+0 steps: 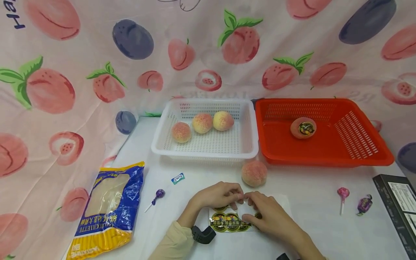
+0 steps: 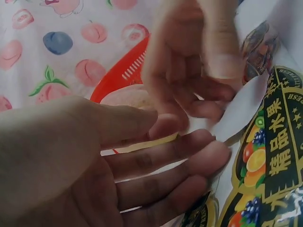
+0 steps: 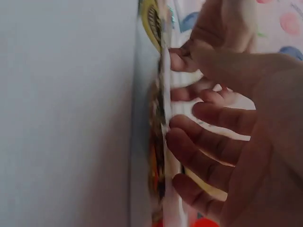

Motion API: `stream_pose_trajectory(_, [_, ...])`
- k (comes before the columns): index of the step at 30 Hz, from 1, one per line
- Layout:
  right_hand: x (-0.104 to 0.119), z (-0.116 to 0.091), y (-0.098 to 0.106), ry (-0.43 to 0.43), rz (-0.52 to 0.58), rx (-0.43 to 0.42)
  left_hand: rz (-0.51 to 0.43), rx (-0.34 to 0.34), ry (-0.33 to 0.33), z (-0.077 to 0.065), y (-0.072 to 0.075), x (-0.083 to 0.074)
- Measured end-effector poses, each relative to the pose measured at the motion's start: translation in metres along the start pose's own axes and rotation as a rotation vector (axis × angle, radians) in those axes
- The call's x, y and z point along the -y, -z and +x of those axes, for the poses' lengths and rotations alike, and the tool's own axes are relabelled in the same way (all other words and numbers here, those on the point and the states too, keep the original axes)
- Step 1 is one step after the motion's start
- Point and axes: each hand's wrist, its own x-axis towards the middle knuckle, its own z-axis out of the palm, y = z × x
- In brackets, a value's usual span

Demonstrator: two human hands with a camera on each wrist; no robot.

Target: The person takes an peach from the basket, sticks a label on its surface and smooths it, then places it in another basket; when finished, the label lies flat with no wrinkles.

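My left hand [image 1: 219, 195] and right hand [image 1: 271, 213] meet fingertip to fingertip over a sheet of round black-and-gold fruit stickers [image 1: 224, 221]. In the left wrist view, the left thumb and index finger pinch a thin, gold-edged sticker [image 2: 142, 145], seen almost edge-on. The right hand's fingers hold a raised white flap of the sheet [image 2: 244, 106]; its index tip is close to the left thumb. Seen from the right wrist, the sheet stands nearly edge-on beside the fingers. Just beyond the hands sits a peach [image 1: 254, 173] with no label visible.
A white basket [image 1: 204, 153] holds several peaches. Beside it, a red basket [image 1: 325, 159] contains a peach bearing a sticker [image 1: 303, 128]. A blue-and-yellow bag [image 1: 107, 213], lollipop [image 1: 159, 194] and small wrapper [image 1: 177, 178] lie left; sweets [image 1: 364, 204] and a black box [image 1: 399, 206] lie right.
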Motion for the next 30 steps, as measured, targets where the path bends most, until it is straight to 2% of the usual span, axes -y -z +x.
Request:
stream_pose_trajectory(5, [0.008,0.002,-0.007,0.023,-0.093,-0.006,-0.153,-0.013,0.055,0.003,-0.002,0.007])
stream_pose_trajectory(8, [0.01,0.001,-0.007,0.022,-0.096,0.006,-0.177,-0.001,0.053,0.003,-0.002,0.012])
stream_pose_trajectory(12, [0.01,0.001,-0.005,-0.011,-0.078,0.03,-0.162,0.029,0.034,0.003,-0.002,0.014])
stream_pose_trajectory(15, [0.008,0.001,0.001,-0.026,-0.003,0.056,-0.118,0.021,0.011,0.003,-0.001,0.014])
stream_pose_trajectory(19, [0.0,0.002,0.011,-0.047,0.242,0.085,-0.14,-0.012,-0.033,0.003,-0.002,0.01])
stream_pose_trajectory(22, [-0.004,0.006,0.017,-0.072,0.424,0.041,-0.214,-0.069,-0.056,0.004,-0.005,0.005])
stream_pose_trajectory(25, [-0.006,0.011,0.021,-0.079,0.552,-0.037,-0.262,-0.165,-0.079,0.008,-0.009,-0.001])
stream_pose_trajectory(28, [-0.008,0.016,0.024,-0.079,0.607,-0.092,-0.266,-0.291,-0.094,0.014,-0.013,-0.006])
stream_pose_trajectory(30, [-0.011,0.019,0.025,-0.099,0.586,-0.113,-0.241,-0.374,-0.094,0.018,-0.014,-0.008])
